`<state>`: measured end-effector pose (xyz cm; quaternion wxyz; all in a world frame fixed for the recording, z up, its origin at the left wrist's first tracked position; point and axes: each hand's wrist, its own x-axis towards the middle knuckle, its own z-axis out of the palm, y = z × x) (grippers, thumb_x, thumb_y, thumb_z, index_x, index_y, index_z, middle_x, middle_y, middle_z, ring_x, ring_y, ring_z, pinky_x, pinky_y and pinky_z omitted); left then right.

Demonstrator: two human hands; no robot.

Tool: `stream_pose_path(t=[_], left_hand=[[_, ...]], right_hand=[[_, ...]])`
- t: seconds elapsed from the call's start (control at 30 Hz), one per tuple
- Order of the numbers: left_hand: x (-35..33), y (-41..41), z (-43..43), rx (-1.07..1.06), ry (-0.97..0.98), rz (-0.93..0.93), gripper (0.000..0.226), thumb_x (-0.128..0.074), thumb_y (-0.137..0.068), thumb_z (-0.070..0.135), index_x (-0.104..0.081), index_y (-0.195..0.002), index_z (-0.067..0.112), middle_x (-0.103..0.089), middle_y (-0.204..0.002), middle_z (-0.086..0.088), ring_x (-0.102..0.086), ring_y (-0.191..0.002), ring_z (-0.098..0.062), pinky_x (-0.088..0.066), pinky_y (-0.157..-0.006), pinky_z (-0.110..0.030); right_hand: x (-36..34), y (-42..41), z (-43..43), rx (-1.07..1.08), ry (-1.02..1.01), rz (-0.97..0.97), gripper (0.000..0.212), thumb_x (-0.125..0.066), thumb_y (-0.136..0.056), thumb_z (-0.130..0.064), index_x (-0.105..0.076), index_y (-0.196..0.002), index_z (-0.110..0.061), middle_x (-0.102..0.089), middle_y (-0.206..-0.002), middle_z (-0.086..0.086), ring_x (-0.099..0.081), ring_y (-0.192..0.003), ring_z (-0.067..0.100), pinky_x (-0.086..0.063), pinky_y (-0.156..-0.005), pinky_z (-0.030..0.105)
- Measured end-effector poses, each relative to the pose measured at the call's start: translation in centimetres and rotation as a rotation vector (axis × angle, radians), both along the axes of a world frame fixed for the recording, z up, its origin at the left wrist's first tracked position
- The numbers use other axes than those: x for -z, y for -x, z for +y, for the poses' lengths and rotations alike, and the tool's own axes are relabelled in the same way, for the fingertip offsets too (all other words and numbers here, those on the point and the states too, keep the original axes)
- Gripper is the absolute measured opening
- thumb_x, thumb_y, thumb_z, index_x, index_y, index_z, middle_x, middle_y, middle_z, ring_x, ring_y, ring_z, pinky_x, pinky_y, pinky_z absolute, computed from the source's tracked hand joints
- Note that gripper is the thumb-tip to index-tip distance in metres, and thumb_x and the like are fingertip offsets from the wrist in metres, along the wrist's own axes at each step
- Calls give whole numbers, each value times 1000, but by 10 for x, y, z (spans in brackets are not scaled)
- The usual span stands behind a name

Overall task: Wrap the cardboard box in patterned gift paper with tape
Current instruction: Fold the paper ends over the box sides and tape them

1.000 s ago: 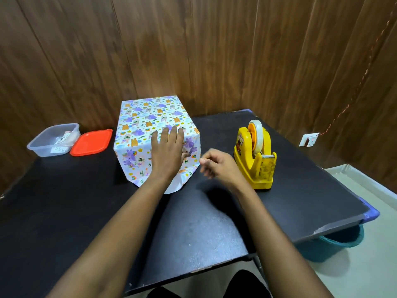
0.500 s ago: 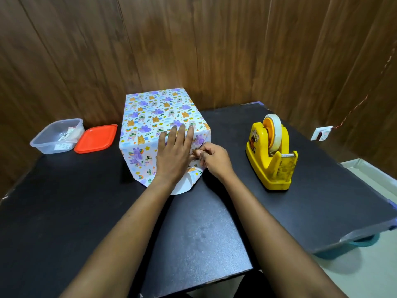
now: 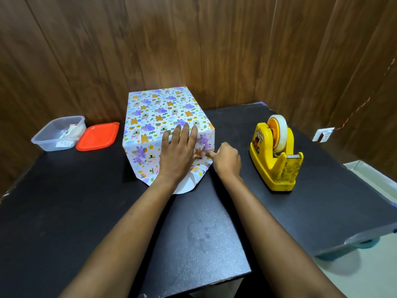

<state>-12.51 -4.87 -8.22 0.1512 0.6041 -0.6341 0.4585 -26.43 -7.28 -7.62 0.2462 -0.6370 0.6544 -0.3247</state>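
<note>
The box wrapped in patterned gift paper stands on the black table, towards the back. A white flap of the paper sticks out at the bottom of its near face. My left hand lies flat on that near face, fingers straight, and presses the folded paper down. My right hand is at the right edge of the same face, fingers curled. Its forefinger and thumb pinch what looks like a small clear tape piece against the paper, beside my left thumb. The yellow tape dispenser stands to the right.
A clear plastic container and its orange lid sit at the back left. Brown wooden wall panels close off the back. The table's right edge drops to a light floor, with a teal bin partly under it.
My right hand has moved left from near the dispenser to the box's near face. My left hand has stayed flat on the paper. The view has shifted a little.
</note>
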Motion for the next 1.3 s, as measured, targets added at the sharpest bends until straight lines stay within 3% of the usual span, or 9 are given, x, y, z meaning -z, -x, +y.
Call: stream_pose_path(t=[0.27,0.37,0.63,0.83,0.97,1.03,1.13,1.2,1.3], left_hand=[[-6,1,7,14,-88,22,88,-79,-64,43,-34,-133,12,-57,-127,-8,-54,-117,-27,-32,-96,-42],[-11,-6,19,19,-106,19,85,-78,-69,33,-31,-137,13,-54,-133,-6,-51,-122,-25,-40,-97,-41],[-18,-37,40,22,-159,169,74,-84,-64,28,-53,-130,11,-58,-127,-10,-56,-115,-31,-45,-93,-47],[-19,-38,40,13,-253,225,78,-85,-64,29,-50,-132,13,-57,-129,-9,-54,-118,-31,-43,-96,-45],[-27,-36,53,121,-259,345,57,-63,-87,17,-41,-140,13,-44,-144,-7,-35,-136,-29,-23,-111,-43],[-23,-34,67,155,-61,481,45,-59,-85,11,-52,-129,6,-52,-134,-13,-42,-128,-34,-30,-107,-44],[-14,-35,89,51,287,1034,19,-61,-86,9,-55,-102,2,-55,-111,-17,-50,-103,-34,-34,-87,-32],[-17,-39,94,-40,318,1524,8,-59,-89,12,-53,-91,7,-57,-102,-12,-53,-93,-26,-35,-75,-27],[-19,-43,87,-44,209,1873,9,-58,-90,13,-63,-90,5,-64,-95,-4,-56,-84,-17,-39,-69,-26]], right_hand=[[6,11,-12,-58,-80,-160,43,-79,-73,-26,-40,-57,-15,-60,-73,9,-54,-68,24,-41,-55,30],[4,12,-4,-111,-116,-246,42,-82,-70,-27,-43,-58,-14,-63,-68,8,-56,-63,22,-50,-63,36],[-9,1,5,-93,-113,-287,55,-76,-70,-50,-36,-55,-15,-58,-68,7,-57,-64,27,-34,-54,29],[-10,7,4,-144,-117,-273,45,-76,-77,-31,-42,-55,-12,-55,-53,5,-50,-44,17,-41,-48,26],[-8,10,9,-207,-112,-301,40,-75,-79,-22,-44,-57,-12,-56,-55,6,-46,-43,15,-38,-45,25],[-9,4,15,-254,-104,-316,41,-75,-79,-22,-44,-53,-13,-59,-58,7,-44,-43,14,-37,-47,24],[-9,-6,26,-319,-94,-346,42,-72,-82,-22,-46,-50,-13,-56,-54,5,-44,-43,13,-38,-48,22],[-9,-14,32,-353,-94,-367,43,-71,-83,-21,-45,-50,-12,-56,-52,4,-46,-46,16,-39,-51,25],[-12,-31,39,-457,-86,-326,40,-67,-85,-20,-47,-52,-12,-58,-54,2,-49,-51,17,-41,-56,29]])
